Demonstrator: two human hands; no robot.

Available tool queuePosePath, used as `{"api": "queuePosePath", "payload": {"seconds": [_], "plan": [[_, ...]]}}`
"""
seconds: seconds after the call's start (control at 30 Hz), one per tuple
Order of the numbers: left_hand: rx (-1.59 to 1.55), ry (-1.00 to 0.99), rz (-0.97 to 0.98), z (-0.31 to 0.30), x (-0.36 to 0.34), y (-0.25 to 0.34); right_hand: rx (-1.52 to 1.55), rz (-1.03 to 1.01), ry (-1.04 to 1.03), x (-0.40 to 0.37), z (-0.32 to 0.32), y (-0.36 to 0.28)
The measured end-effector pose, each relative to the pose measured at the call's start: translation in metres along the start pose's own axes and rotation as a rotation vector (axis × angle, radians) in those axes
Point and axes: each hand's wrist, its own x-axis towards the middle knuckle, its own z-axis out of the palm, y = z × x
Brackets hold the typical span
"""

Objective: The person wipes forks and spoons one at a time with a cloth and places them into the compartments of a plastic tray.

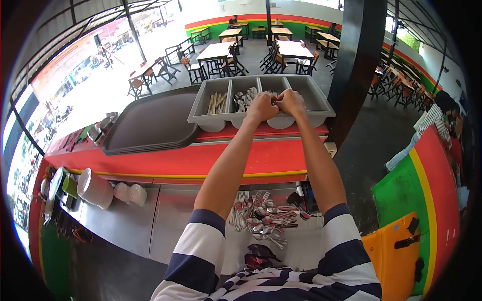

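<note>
Both arms reach forward to a grey cutlery bin [211,119] on the red counter. My left hand [262,106] and my right hand [291,103] meet over its third compartment, fingers curled together. Whatever they hold is hidden; fork ends show just behind them. The leftmost compartment has wooden chopsticks [217,103], and the second holds metal spoons [245,99]. No cutlery shows in the visible part of the rightmost compartment. Below, between my forearms, a pile of spoons and forks [263,215] lies on the steel worktop.
Dark trays [150,120] are stacked left of the bin. White bowls [95,188] stand at the lower left. A black pillar [356,65] rises right of the bin. An orange case [394,251] is at the lower right. A person in stripes [437,118] leans at the right partition.
</note>
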Motion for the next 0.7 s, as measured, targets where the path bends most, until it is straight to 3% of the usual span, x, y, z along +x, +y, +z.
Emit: {"api": "queuePosePath", "payload": {"seconds": [0.1,0.13,0.37,0.47,0.57,0.67,0.7], "plan": [[-0.095,0.023,0.016,-0.004,-0.003,0.001,0.005,-0.008,0.011,-0.005,0.0,-0.002],[-0.125,0.115,0.045,-0.001,-0.001,-0.002,0.036,0.008,0.031,-0.011,-0.002,-0.004],[-0.421,0.484,0.175,-0.014,-0.032,0.008,0.346,-0.309,0.48,-0.035,0.011,0.004],[-0.572,0.459,0.064,-0.03,-0.093,0.015,0.583,-0.449,0.677,-0.08,0.024,-0.003],[-0.757,0.342,-0.158,-0.007,-0.202,0.002,0.899,-0.274,0.577,-0.188,0.069,0.004],[-0.717,0.118,-0.469,0.044,-0.35,-0.021,0.698,0.01,0.201,-0.344,0.156,0.05],[-0.684,0.13,-0.451,0.086,-0.411,-0.053,0.745,0.139,0.003,-0.4,0.185,0.064]]}}
